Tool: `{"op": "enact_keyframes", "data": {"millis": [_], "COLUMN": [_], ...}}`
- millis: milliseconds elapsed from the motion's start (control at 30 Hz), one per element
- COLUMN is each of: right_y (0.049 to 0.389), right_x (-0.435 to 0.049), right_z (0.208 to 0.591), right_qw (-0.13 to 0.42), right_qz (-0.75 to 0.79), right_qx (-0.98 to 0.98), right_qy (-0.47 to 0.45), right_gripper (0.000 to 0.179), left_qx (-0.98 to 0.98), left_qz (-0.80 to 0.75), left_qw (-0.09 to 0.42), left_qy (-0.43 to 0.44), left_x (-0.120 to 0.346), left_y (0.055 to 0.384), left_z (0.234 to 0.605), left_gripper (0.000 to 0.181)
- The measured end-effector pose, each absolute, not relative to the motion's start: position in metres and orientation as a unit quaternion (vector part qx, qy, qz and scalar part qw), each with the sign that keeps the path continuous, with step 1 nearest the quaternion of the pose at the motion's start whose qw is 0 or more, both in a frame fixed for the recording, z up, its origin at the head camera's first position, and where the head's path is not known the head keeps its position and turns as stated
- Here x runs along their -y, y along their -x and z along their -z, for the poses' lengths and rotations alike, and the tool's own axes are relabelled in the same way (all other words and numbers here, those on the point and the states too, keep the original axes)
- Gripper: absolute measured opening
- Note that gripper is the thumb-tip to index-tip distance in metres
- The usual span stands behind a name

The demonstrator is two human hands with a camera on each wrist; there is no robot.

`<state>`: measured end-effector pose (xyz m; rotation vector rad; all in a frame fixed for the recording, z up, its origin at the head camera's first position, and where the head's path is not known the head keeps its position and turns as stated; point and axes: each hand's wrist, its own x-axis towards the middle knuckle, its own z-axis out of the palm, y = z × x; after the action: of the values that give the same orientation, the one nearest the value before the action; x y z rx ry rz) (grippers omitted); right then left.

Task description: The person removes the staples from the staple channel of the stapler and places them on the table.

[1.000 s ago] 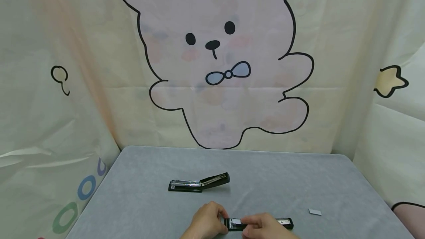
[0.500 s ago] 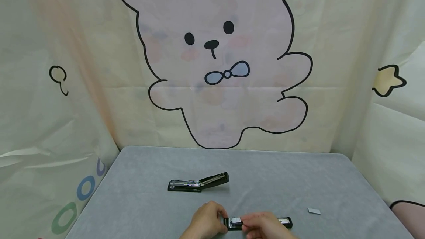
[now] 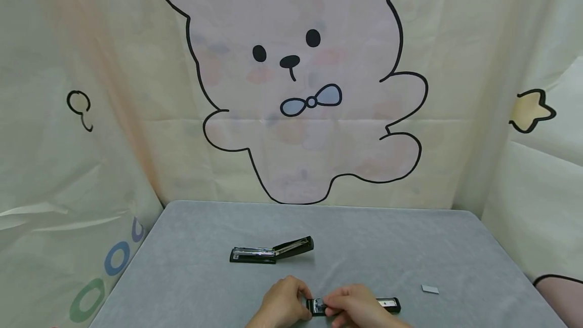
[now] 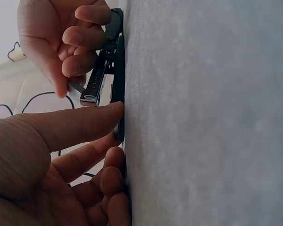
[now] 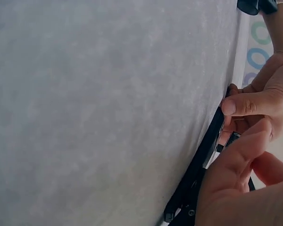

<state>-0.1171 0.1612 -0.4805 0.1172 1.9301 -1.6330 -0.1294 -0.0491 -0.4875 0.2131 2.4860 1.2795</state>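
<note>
A black stapler (image 3: pixel 389 304) lies opened out flat near the front of the table. My left hand (image 3: pixel 281 301) pinches the left end of its base between thumb and fingers. In the left wrist view the metal magazine (image 4: pixel 95 84) is tilted up off the base. My right hand (image 3: pixel 357 306) is over the middle of the stapler and hides part of it. Between its thumb and finger it pinches a small silvery strip, which looks like a strip of staples (image 4: pixel 76 87), close to the magazine's front end.
Further back stands a second black stapler (image 3: pixel 272 252), opened wide. On the right of the grey-covered table (image 3: pixel 191 237) lies a short pale strip (image 3: pixel 430 289), like staples. A cloth curtain (image 3: pixel 478 90) with a cartoon bear hangs behind.
My right fingers have shifted left along the magazine, now covering the pale strip that showed at its left end. My left hand keeps its grip; the second stapler and loose strip stay put.
</note>
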Motion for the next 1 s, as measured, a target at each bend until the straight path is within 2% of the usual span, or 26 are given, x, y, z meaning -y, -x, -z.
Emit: {"op": "enact_keyframes", "data": {"millis": [267, 500, 800, 1000], "right_y": [0.121, 0.120, 0.118, 0.118], "right_x": [-0.165, -0.180, -0.207, -0.229], "right_z": [0.481, 0.472, 0.462, 0.459], "right_qw": [0.282, 0.288, 0.280, 0.274], "right_qz": [0.579, 0.586, 0.609, 0.616], "right_qx": [-0.763, -0.753, -0.736, -0.736], "right_qy": [-0.051, -0.083, -0.095, -0.066], "right_gripper": [0.020, 0.021, 0.019, 0.020], "left_qx": [-0.874, -0.880, -0.875, -0.873], "left_qz": [-0.451, -0.443, -0.448, -0.452], "left_qw": [0.161, 0.148, 0.171, 0.171], "left_qy": [-0.077, -0.083, -0.067, -0.068], "left_x": [0.049, 0.049, 0.048, 0.048], "left_y": [0.129, 0.128, 0.129, 0.128], "left_z": [0.489, 0.488, 0.485, 0.487], "left_gripper": [0.027, 0.026, 0.026, 0.027]}}
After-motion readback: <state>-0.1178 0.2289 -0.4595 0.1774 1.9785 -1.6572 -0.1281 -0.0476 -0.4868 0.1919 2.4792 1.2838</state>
